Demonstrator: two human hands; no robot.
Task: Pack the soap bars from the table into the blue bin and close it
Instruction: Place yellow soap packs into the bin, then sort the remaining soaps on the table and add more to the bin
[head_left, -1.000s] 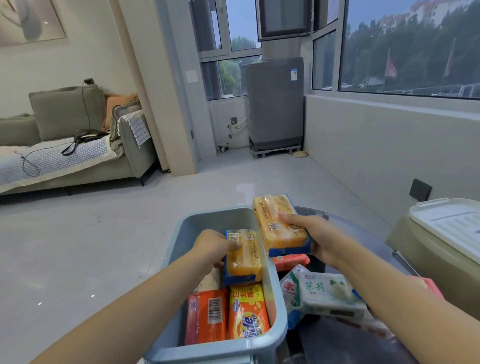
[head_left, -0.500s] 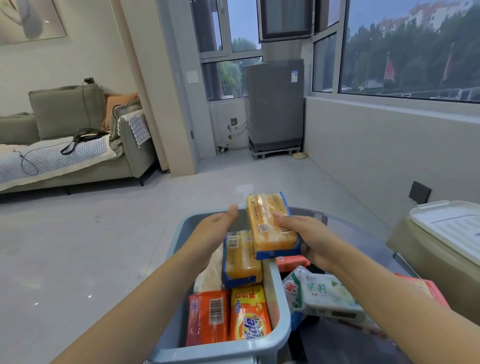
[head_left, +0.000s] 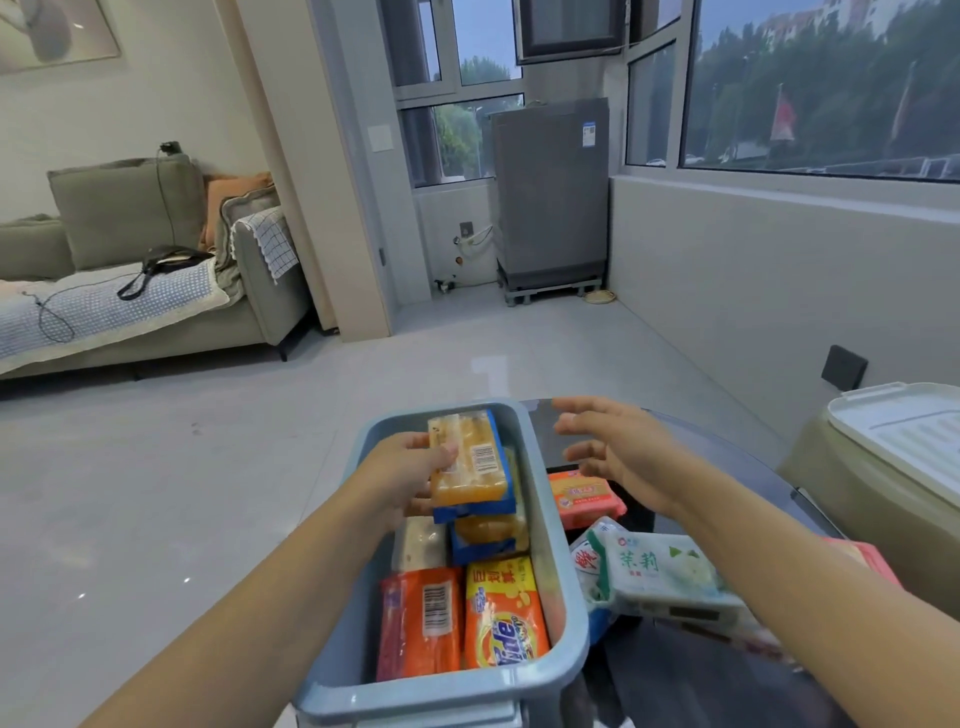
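While the left hand (head_left: 400, 480) is curled round a yellow bar (head_left: 470, 460) in a blue-edged wrapper, the right hand (head_left: 618, 454) is held over the table (head_left: 727, 457) at 3 o'clock of the bin (head_left: 556, 519), fingers spread apart, nothing in it.

Count in the bin: five bars seen. The gripped bar is at 12 o'clock, above the far end; a second yellow bar (head_left: 491, 535) lies directly under it; a pale bar (head_left: 421, 545) is at its 9 o'clock; an orange bar (head_left: 421, 621) and a yellow-red bar (head_left: 504, 613) sit side by side at 6 o'clock.

Count on the table: at least three. A pink-orange bar (head_left: 584, 491) lies just beside the bin wall; a green-white pack (head_left: 665, 571) lies at its 6 o'clock; a pink pack (head_left: 862, 558) is partly hidden by the right forearm. More wrappers are tucked under the green-white pack; number cannot be told.

Orientation: the gripped bar's long axis runs 12–6, along the bin's long axis, far end tipped slightly up, barcode face upward. The two near bars are aligned the same way.

The bin is open, at the table's left edge.
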